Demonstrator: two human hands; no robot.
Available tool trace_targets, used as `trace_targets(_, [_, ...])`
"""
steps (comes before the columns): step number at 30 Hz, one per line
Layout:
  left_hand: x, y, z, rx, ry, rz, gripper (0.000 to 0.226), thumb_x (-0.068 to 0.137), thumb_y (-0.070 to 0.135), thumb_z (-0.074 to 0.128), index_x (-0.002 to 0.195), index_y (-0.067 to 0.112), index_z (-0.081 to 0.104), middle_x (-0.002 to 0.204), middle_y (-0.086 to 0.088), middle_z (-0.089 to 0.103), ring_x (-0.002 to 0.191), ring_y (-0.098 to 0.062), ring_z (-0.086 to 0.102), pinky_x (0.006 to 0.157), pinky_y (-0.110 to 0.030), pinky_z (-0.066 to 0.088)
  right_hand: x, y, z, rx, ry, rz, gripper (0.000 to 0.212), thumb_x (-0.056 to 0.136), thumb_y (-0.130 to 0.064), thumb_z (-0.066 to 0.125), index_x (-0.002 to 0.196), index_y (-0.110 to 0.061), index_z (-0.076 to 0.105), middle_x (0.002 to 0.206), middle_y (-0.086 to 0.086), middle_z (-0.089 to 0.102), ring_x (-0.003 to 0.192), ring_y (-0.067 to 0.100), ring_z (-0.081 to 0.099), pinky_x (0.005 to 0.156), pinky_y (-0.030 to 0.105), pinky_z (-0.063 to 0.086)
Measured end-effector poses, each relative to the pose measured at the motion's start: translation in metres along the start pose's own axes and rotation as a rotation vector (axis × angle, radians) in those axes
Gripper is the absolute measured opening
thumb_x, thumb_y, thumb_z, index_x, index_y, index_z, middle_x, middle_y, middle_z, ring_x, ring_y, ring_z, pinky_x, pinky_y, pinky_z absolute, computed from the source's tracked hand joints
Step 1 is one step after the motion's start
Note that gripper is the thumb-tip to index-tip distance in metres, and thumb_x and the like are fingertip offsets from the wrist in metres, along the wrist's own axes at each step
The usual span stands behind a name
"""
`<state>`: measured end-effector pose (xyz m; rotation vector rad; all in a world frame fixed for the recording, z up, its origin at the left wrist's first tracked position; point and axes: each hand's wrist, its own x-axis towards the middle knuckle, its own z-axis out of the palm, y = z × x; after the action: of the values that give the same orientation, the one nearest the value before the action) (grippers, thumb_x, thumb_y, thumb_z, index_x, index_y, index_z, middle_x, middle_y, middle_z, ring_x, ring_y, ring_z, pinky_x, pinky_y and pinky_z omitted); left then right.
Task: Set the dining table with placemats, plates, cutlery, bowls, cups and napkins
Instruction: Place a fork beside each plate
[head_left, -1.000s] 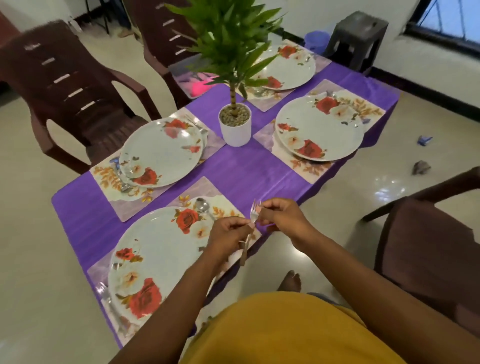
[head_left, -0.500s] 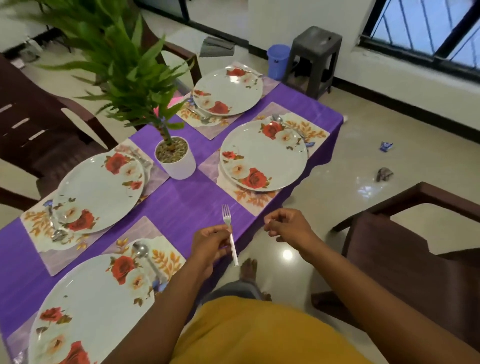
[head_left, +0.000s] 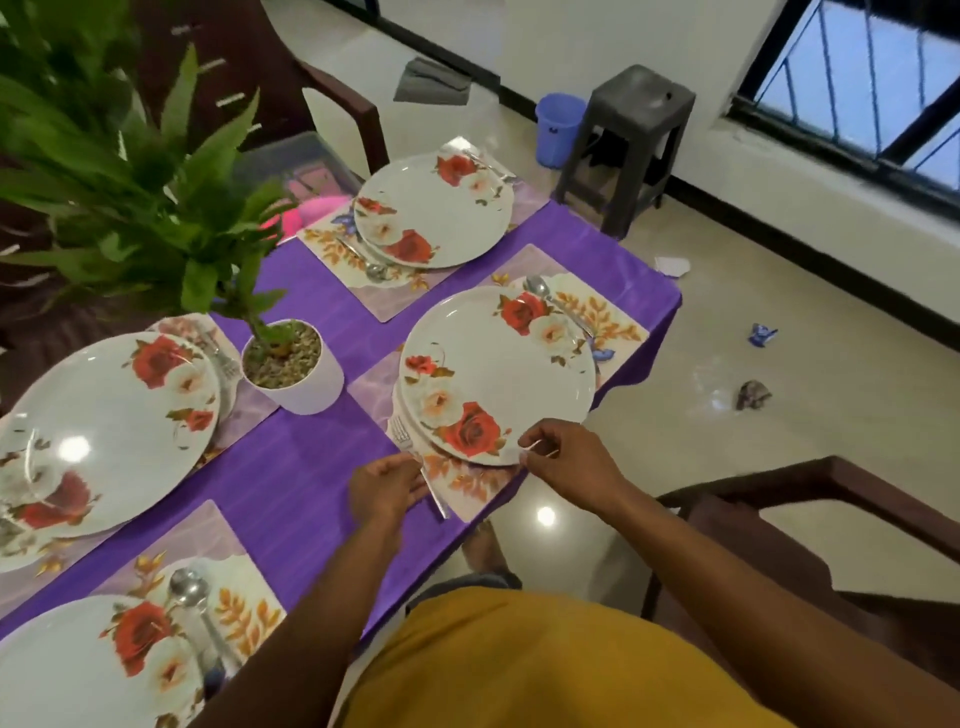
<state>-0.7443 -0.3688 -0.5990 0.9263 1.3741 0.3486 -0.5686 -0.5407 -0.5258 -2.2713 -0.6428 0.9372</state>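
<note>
Currently, purple tablecloth (head_left: 291, 499) over tiled floor (head_left: 727, 467); four floral settings.
White pot (head_left: 306, 384) holds a plant. Left hand (head_left: 387, 486) pinches fork (head_left: 415, 462) beside plate (head_left: 498, 374) on placemat (head_left: 467, 483); right hand (head_left: 566, 454), fingers curled, touches the plate's rim.

Glossy white floral plate (head_left: 498, 371), centre; shiny metal fork (head_left: 415, 462) below it; smooth purple tablecloth (head_left: 291, 467); polished reflective floor (head_left: 727, 467), right.
</note>
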Motion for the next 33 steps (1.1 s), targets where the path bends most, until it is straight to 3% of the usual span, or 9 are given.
trace_targets(12, [0.003,0.001,0.018,-0.007,0.229,-0.01,0.01,0.093,0.005,0.074,0.099,-0.003,0.076,0.084,-0.016,0.079,0.075,-0.032,0.078,0.071,-0.042,0.065,0.094,-0.01,-0.024,-0.29,-0.186,-0.248,0.022,0.094,-0.033,0.069,0.115,-0.028,0.068,0.113,-0.006,0.07,0.095,0.011,0.064,0.091,0.035,0.057])
trace_targets(17, [0.004,0.003,0.028,0.126,0.397,-0.033,0.014,0.072,0.035,0.081,0.063,0.026,0.078,0.066,-0.006,0.075,0.07,-0.033,0.076,0.076,-0.053,0.065,0.124,-0.005,-0.034,-0.523,-0.211,-0.45,0.034,0.093,-0.04,0.068,0.124,-0.028,0.065,0.13,-0.003,0.064,0.117,0.019,0.057,0.105,0.034,0.045])
trace_targets(19, [0.004,-0.001,0.032,0.183,0.446,-0.011,0.011,0.065,0.044,0.074,0.065,0.034,0.078,0.063,-0.006,0.073,0.072,-0.036,0.075,0.074,-0.054,0.064,0.133,-0.006,-0.042,-0.599,-0.243,-0.528,0.045,0.089,-0.046,0.062,0.13,-0.026,0.064,0.136,0.001,0.061,0.123,0.023,0.054,0.107,0.041,0.046])
trace_targets(22, [0.001,0.003,0.042,0.216,0.527,-0.012,0.015,0.071,0.04,0.079,0.066,0.027,0.078,0.063,0.0,0.074,0.07,-0.029,0.076,0.072,-0.049,0.065,0.151,-0.01,-0.054,-0.703,-0.299,-0.638,0.056,0.087,-0.046,0.065,0.139,-0.027,0.06,0.148,0.007,0.055,0.133,0.032,0.049,0.109,0.047,0.045])
trace_targets(26, [-0.007,0.008,0.055,0.257,0.628,-0.009,0.016,0.084,0.037,0.081,0.082,0.021,0.081,0.068,0.001,0.074,0.07,-0.026,0.074,0.068,-0.039,0.061,0.168,-0.017,-0.068,-0.857,-0.391,-0.73,0.067,0.089,-0.044,0.071,0.15,-0.028,0.049,0.16,0.011,0.04,0.144,0.035,0.038,0.111,0.047,0.041])
trace_targets(30, [-0.01,0.007,0.063,0.258,0.656,0.009,0.013,0.089,0.036,0.078,0.082,0.024,0.08,0.07,0.006,0.075,0.068,-0.021,0.073,0.071,-0.041,0.063,0.182,-0.016,-0.076,-0.997,-0.449,-0.781,0.08,0.089,-0.049,0.071,0.158,-0.031,0.034,0.167,0.014,0.021,0.151,0.037,0.023,0.116,0.05,0.034])
trace_targets(33, [-0.011,0.007,0.069,0.277,0.662,0.036,0.013,0.093,0.035,0.075,0.088,0.025,0.081,0.074,0.008,0.075,0.068,-0.014,0.072,0.068,-0.033,0.06,0.193,-0.013,-0.076,-1.039,-0.485,-0.781,0.088,0.088,-0.05,0.072,0.16,-0.032,0.025,0.171,0.015,0.006,0.156,0.038,0.011,0.12,0.051,0.03])
